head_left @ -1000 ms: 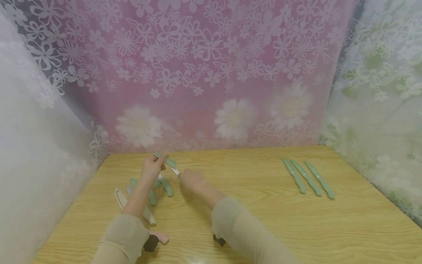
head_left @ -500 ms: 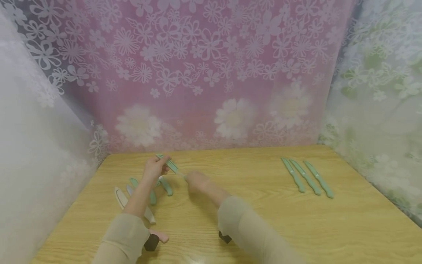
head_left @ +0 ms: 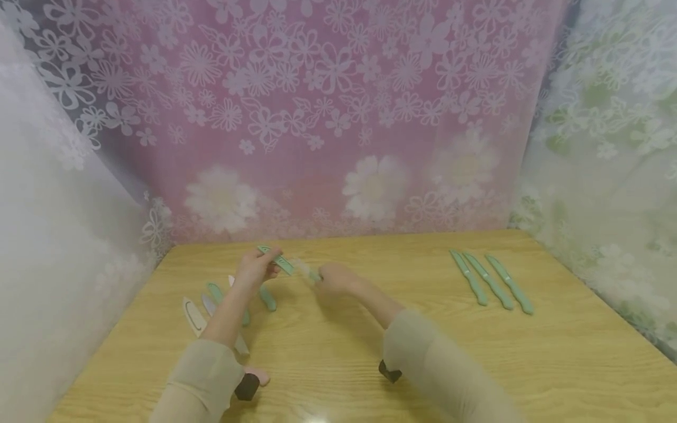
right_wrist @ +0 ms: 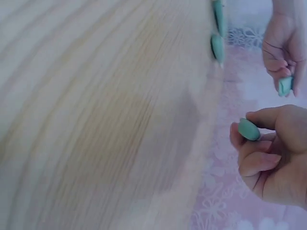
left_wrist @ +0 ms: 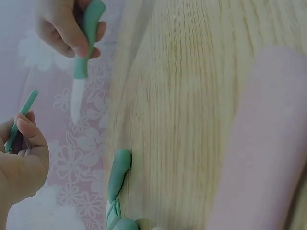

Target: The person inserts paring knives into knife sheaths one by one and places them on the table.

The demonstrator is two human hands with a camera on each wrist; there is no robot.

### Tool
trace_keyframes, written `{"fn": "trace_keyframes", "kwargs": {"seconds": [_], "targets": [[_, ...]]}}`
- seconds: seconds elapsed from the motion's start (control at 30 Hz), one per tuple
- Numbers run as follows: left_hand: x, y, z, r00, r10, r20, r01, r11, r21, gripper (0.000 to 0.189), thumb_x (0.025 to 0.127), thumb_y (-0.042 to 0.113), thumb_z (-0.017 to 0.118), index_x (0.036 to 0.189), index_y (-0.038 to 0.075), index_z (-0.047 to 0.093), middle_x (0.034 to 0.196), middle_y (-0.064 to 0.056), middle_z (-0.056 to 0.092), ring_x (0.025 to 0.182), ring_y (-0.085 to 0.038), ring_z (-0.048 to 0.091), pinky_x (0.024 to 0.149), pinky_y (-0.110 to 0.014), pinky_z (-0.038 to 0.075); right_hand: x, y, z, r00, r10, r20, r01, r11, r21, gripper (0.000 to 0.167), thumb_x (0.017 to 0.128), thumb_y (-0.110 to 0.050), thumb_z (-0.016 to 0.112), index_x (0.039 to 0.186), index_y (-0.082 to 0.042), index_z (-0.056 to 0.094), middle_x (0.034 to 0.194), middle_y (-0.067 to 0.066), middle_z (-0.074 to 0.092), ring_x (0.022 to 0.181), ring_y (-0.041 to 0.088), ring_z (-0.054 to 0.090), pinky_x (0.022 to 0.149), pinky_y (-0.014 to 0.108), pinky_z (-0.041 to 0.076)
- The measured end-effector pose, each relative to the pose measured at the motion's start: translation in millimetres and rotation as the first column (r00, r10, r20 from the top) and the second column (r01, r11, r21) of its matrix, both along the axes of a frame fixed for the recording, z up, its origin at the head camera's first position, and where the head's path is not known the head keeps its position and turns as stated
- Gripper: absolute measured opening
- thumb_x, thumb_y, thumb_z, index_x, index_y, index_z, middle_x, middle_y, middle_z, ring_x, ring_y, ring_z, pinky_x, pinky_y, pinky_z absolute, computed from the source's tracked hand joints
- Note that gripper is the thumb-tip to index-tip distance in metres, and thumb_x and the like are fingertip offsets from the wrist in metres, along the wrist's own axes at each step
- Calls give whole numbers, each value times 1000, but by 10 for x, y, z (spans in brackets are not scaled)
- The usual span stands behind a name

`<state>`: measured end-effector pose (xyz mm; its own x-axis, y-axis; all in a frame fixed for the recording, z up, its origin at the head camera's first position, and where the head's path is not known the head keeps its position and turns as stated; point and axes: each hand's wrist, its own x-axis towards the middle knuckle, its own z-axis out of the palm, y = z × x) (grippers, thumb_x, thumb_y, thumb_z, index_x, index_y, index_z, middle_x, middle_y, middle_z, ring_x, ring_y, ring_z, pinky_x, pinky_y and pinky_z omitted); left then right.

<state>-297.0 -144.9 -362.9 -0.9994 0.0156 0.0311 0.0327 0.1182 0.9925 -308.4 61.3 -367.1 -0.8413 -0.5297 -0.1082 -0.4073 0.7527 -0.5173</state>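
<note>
Nearest on the worktop (head_left: 328, 358), one pink handle (head_left: 259, 375) pokes out beside the left sleeve (head_left: 201, 373); beyond, partly hidden, lie one cream handle (head_left: 241, 345), one cream sheath (head_left: 194, 318) and two green handles (head_left: 268, 298). Above these, the right hand (head_left: 337, 280) curls its fingers round one green-handled knife (left_wrist: 82, 71), its pale blade bare, near one green sheath (head_left: 284, 265) that the left hand's (head_left: 254, 269) fingers pinch. Farther right lie three green knives (head_left: 489, 282), blade ends covered in green. Behind hangs a floral curtain (head_left: 312, 135).

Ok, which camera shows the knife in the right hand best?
Left wrist view: the knife shows both handle and bare blade. The head view has it small and blurred; the right wrist view shows only the handle's end.
</note>
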Motion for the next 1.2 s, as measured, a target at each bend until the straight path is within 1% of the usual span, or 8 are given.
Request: {"fn": "trace_keyframes", "kwargs": {"seconds": [0.13, 0.23, 0.43, 0.6, 0.7, 0.83, 0.93, 1.2], "targets": [[-2, 34, 20, 1000, -9, 23, 8, 999, 51, 40, 96, 28, 51, 111, -9, 53, 84, 0, 56, 65, -5, 57, 67, -15, 51, 45, 177, 44, 1000, -10, 17, 12, 993, -114, 13, 93, -10, 49, 90, 0, 56, 63, 2, 52, 49, 10, 45, 44, 17, 38], [-5, 56, 22, 999, -25, 44, 21, 995, 94, 39, 97, 27, 50, 110, -10, 53, 80, 0, 59, 64, -6, 59, 65, -15, 51, 119, 304, 49, 998, -37, 49, 46, 982, -186, 18, 93, -12, 49, 97, 4, 56, 62, 4, 54, 49, 11, 46, 42, 18, 39], [5, 90, 14, 997, -29, 74, 17, 986, 164, 41, 96, 26, 51, 112, -11, 51, 74, 2, 61, 59, -3, 58, 57, -11, 48, 317, 491, 82, 994, -73, 76, 92, 951, -296, 27, 96, -25, 48, 93, 0, 58, 58, 3, 53, 47, 12, 44, 42, 20, 38], [35, 134, 14, 995, -37, 89, 20, 982, 190, 38, 96, 27, 51, 111, -8, 54, 72, 1, 62, 56, -4, 60, 55, -10, 48, 497, 584, 104, 990, -15, 138, 67, 924, -377, 28, 96, -26, 47, 92, -1, 59, 61, 3, 52, 50, 12, 41, 44, 20, 36], [53, 161, 11, 994, -60, 96, 38, 977, 210, 35, 97, 24, 50, 107, -8, 55, 82, -2, 61, 60, -5, 61, 58, -11, 50, 574, 610, 84, 984, 10, 177, 60, 920, -387, 31, 96, -27, 47, 94, 1, 59, 61, 2, 51, 50, 12, 39, 44, 20, 34], [64, 198, 12, 991, -77, 112, 44, 962, 270, 27, 96, 19, 53, 97, -7, 57, 86, -5, 59, 62, -7, 61, 62, -14, 51, 600, 617, 44, 984, 12, 180, 60, 917, -393, 34, 96, -29, 47, 96, 3, 59, 60, 1, 50, 48, 11, 37, 43, 19, 32], [61, 218, 8, 989, -93, 119, 54, 953, 297, 22, 95, 17, 54, 88, -2, 61, 78, -6, 62, 59, -8, 62, 61, -15, 52, 588, 630, 32, 984, 7, 178, 67, 911, -406, 35, 96, -29, 46, 97, 4, 59, 60, 0, 49, 47, 10, 36, 42, 19, 31], [73, 220, -9, 973, -216, 78, 174, 916, 360, 24, 96, 14, 52, 78, 3, 64, 76, -5, 61, 63, -11, 63, 67, -19, 53, 560, 677, 29, 976, 44, 213, 59, 889, -454, 34, 96, -25, 46, 99, 6, 59, 58, 0, 47, 43, 9, 31, 39, 18, 27]]}}
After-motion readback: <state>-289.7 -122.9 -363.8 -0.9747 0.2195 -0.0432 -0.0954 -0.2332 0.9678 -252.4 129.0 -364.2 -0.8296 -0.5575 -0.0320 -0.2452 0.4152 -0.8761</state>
